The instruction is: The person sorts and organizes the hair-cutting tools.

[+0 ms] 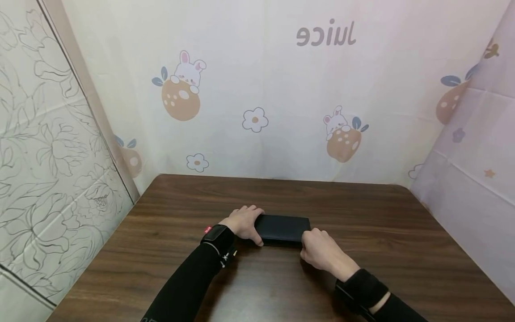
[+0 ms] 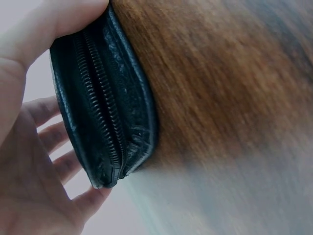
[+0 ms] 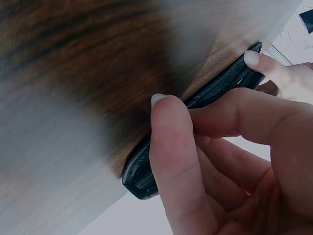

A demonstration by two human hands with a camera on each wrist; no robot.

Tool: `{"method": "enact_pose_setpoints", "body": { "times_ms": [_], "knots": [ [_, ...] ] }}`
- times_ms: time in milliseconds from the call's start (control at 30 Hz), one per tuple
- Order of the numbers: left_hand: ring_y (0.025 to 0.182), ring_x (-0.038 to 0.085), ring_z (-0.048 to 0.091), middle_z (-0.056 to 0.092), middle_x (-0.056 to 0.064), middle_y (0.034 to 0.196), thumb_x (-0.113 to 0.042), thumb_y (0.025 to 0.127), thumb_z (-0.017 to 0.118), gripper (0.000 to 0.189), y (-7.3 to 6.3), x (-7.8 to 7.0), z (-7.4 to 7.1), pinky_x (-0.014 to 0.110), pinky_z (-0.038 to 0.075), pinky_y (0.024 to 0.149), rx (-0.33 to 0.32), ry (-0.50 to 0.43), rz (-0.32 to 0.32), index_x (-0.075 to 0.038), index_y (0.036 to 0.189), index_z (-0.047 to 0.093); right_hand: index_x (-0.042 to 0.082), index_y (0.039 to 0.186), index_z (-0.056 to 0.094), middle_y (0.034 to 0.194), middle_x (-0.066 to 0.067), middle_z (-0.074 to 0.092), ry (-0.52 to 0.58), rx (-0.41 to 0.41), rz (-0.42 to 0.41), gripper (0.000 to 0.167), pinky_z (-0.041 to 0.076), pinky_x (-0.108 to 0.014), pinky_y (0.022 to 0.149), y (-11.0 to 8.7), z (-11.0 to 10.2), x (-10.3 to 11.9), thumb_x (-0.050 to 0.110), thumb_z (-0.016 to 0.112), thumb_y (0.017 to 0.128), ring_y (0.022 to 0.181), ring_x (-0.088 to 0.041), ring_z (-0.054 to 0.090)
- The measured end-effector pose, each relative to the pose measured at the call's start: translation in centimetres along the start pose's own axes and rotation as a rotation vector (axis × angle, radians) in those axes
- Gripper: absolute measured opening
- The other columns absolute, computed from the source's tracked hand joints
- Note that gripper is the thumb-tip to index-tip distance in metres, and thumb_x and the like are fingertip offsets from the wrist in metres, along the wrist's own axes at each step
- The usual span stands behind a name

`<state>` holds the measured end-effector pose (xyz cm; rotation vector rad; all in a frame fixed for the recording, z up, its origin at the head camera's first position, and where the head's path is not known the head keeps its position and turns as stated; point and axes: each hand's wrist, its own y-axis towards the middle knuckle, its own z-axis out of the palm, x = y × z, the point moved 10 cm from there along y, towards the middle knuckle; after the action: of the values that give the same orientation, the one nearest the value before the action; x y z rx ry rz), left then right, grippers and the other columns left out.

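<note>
A black zip-around wallet [image 1: 282,229] lies flat on the wooden table, its long side toward me. At its left end my left hand [image 1: 242,223] holds it, thumb at the near edge and fingers spread over the far side. Two rows of zipper teeth [image 2: 100,98] run along that end in the left wrist view, with a dark gap between them. My right hand [image 1: 322,251] is curled at the near right corner. In the right wrist view its thumb [image 3: 173,142] and forefinger pinch together at the zipped edge; whatever small part they hold is hidden.
Dark wood grain covers the table [image 1: 382,232], which has rounded far corners. Behind it hangs a pale curtain [image 1: 281,89] printed with rabbits and fruit. A white floral panel [image 1: 52,147] stands along the left side.
</note>
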<state>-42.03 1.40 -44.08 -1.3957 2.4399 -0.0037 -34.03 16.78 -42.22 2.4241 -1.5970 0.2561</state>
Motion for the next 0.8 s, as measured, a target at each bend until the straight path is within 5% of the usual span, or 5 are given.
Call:
{"method": "enact_pose_setpoints", "body": {
  "times_ms": [800],
  "knots": [
    [0.128, 0.027, 0.047, 0.051, 0.003, 0.142, -0.045, 0.075, 0.089, 0.09, 0.07, -0.02, 0.13, 0.049, 0.036, 0.108, -0.002, 0.007, -0.001, -0.019, 0.15, 0.048, 0.017, 0.052, 0.047, 0.048, 0.011, 0.024, -0.021, 0.006, -0.031, 0.041, 0.025, -0.02, 0.042, 0.42, 0.39, 0.81, -0.007, 0.06, 0.083, 0.039, -0.005, 0.028]
  ]
}}
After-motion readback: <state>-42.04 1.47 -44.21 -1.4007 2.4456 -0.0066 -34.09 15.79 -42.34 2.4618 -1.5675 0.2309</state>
